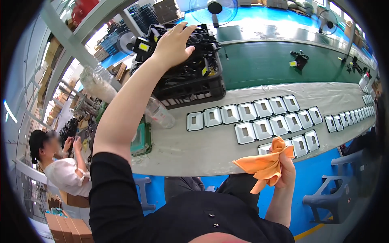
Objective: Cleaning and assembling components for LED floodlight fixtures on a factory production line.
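- Over the black plastic crate (202, 90), the left hand (172, 47) spreads its fingers above black cabled parts (201, 58); untangle gently.
- Near the grey bench (184, 150), the right hand (287, 172) clamps its fingers on orange cloth (265, 167); keep it bunched.

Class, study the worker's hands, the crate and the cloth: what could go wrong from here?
The left hand is at black parts heaped above the rim of the crate; lifting one might drag others out. The orange cloth, gripped in the right hand, hangs loose near the white frames and could nudge them. The plastic bottle beside the crate might get knocked.
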Action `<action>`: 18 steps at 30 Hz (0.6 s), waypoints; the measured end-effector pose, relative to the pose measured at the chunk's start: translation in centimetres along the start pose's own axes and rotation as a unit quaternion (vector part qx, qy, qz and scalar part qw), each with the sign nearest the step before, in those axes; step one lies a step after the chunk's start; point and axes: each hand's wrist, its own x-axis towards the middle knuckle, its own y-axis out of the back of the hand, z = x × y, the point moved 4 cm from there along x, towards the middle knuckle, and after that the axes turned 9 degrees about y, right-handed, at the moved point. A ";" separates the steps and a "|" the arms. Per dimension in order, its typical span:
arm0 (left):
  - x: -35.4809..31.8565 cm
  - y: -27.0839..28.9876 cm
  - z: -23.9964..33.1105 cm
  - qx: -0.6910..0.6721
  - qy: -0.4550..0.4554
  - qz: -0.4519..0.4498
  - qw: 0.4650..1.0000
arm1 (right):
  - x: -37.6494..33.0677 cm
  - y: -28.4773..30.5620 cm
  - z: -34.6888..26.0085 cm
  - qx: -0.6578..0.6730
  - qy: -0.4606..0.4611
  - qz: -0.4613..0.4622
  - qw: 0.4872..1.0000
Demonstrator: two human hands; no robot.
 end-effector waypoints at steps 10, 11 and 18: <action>7.7 -7.1 -2.8 0.129 0.156 -0.104 0.974 | -5.7 5.2 -4.5 0.024 0.091 0.100 0.991; 8.4 -5.2 -4.0 0.116 0.154 -0.010 0.981 | -6.1 4.9 -4.7 0.011 0.093 0.123 0.988; 4.2 14.7 -0.5 -0.161 0.133 0.275 0.938 | -6.9 3.7 -4.0 -0.003 0.095 0.145 0.985</action>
